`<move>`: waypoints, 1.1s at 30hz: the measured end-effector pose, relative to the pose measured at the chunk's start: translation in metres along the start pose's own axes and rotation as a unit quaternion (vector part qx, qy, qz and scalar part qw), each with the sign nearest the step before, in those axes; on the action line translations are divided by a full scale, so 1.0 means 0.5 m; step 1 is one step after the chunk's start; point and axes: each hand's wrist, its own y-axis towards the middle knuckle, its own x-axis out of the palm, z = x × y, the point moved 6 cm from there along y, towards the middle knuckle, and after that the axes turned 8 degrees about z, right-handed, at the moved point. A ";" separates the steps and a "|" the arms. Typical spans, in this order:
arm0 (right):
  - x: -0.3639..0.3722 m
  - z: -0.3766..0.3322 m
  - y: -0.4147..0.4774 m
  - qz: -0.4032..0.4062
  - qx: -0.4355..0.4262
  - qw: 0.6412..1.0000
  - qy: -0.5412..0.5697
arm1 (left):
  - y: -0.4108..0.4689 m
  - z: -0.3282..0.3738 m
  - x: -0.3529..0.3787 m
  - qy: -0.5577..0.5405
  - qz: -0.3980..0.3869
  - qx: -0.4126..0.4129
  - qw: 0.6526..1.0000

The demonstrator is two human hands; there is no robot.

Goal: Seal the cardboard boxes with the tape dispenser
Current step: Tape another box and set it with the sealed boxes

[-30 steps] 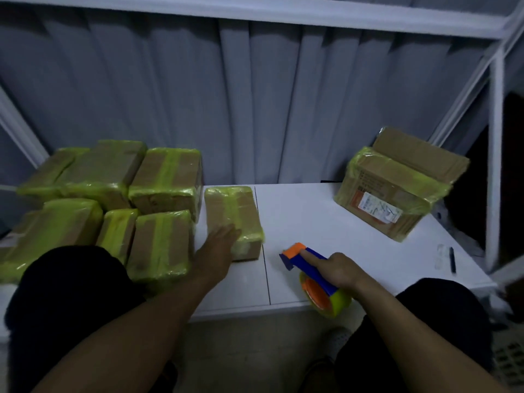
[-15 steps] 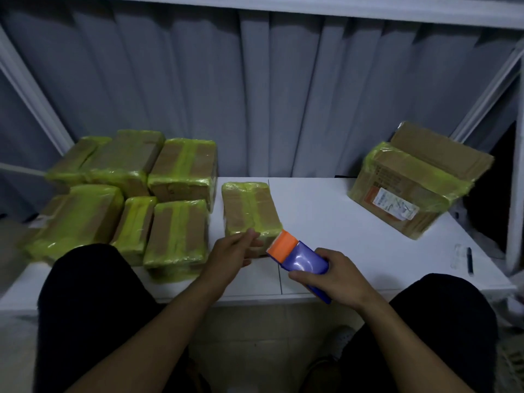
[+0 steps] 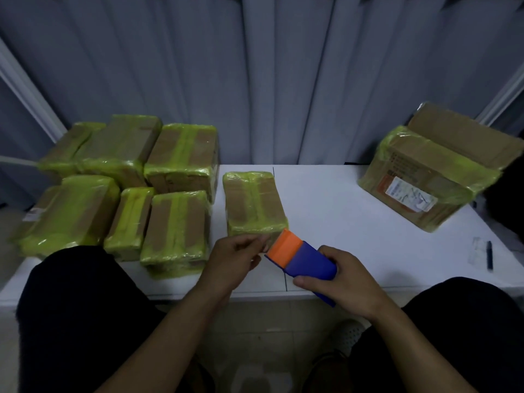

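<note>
Boxes: 8 counted. Six yellow-taped boxes (image 3: 175, 228) clustered at 9 o'clock, one taped box (image 3: 253, 205) at centre, one large open-flapped box (image 3: 433, 171) at 2 o'clock. One tape dispenser (image 3: 306, 260) at 6 o'clock, gripped by right hand (image 3: 346, 282). Left hand (image 3: 235, 262): fingers curled, tips together at the dispenser's orange end; whether they pinch tape cannot be told.

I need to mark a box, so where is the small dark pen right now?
In the head view, the small dark pen lies near the right edge of the white table, in front of the large labelled cardboard box.
</note>
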 end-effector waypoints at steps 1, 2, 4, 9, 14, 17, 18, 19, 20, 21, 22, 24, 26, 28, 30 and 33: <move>0.000 -0.002 0.001 -0.001 -0.001 1.000 0.000 | 0.003 0.002 -0.003 0.018 0.010 0.015 1.000; 0.000 -0.002 0.002 -0.002 -0.003 1.000 -0.002 | 0.007 0.003 -0.006 0.038 0.019 0.023 0.999; 0.002 -0.002 0.004 -0.002 -0.007 1.000 -0.011 | 0.016 -0.004 -0.012 0.036 0.014 -0.008 0.999; 0.000 -0.013 0.016 -0.006 -0.019 0.999 -0.035 | 0.024 -0.021 -0.023 -0.006 -0.009 -0.103 0.995; 0.018 -0.022 0.033 -0.016 -0.020 0.998 -0.064 | 0.040 -0.027 -0.042 0.054 0.020 -0.052 0.997; 0.028 -0.029 0.046 -0.028 -0.010 0.996 -0.080 | 0.047 -0.026 -0.054 0.066 0.036 -0.003 0.997; 0.031 -0.035 0.050 -0.030 -0.010 0.997 -0.077 | 0.048 -0.019 -0.058 0.063 0.042 0.010 0.997; 0.035 -0.043 0.055 -0.031 -0.012 0.997 -0.073 | 0.051 -0.013 -0.065 0.059 0.046 0.018 0.997; 0.040 -0.054 0.059 -0.034 -0.014 0.997 -0.070 | 0.056 -0.008 -0.072 0.051 0.049 0.019 0.997; 0.047 -0.065 0.061 -0.040 -0.017 0.997 -0.068 | 0.060 -0.005 -0.082 0.039 0.051 0.016 0.998; 0.055 -0.078 0.064 -0.046 -0.022 0.997 -0.065 | 0.065 0.000 -0.093 0.027 0.057 0.016 0.998; 0.066 -0.101 0.071 -0.058 -0.032 0.996 -0.063 | 0.076 0.004 -0.116 0.027 0.078 0.020 0.996; 0.070 -0.117 0.080 -0.066 -0.037 0.994 -0.076 | 0.084 0.000 -0.134 0.043 0.096 0.021 0.994; 0.068 -0.123 0.085 -0.070 -0.037 0.991 -0.105 | 0.086 -0.009 -0.152 0.034 0.118 0.015 0.992; 0.063 -0.123 0.093 -0.065 -0.036 0.989 -0.132 | 0.089 -0.009 -0.168 0.029 0.133 0.012 0.991; 0.061 -0.128 0.101 -0.072 -0.034 0.984 -0.156 | 0.093 -0.018 -0.181 0.029 0.143 -0.002 0.989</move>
